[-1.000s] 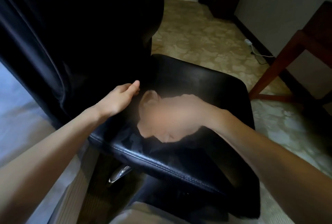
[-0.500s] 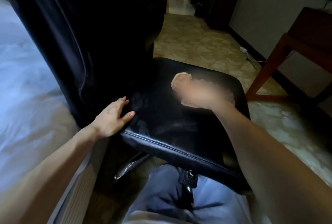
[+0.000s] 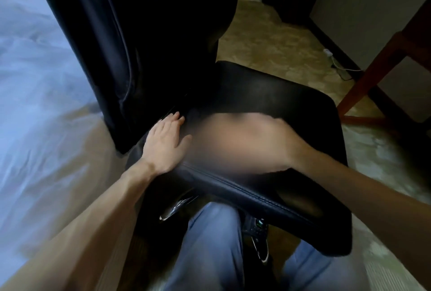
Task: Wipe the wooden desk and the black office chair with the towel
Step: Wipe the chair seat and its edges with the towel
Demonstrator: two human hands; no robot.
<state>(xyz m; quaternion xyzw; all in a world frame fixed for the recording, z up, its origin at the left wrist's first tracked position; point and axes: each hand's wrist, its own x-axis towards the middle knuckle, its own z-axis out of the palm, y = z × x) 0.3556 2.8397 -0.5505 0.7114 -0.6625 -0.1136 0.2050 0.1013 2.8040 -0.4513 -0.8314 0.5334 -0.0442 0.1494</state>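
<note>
Beige carpet surrounded the black office chair. Left hand stayed flat on its seat, fingers straight. Right hand, blurred, had swept back toward the front edge; its grip and the towel were indistinguishable. Seat wiping looked underway.

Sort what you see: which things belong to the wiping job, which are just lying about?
Job: black office chair; left hand flat on its seat; blurred right hand; wooden desk.
Lying about: white bedding; white plug on floor.
</note>
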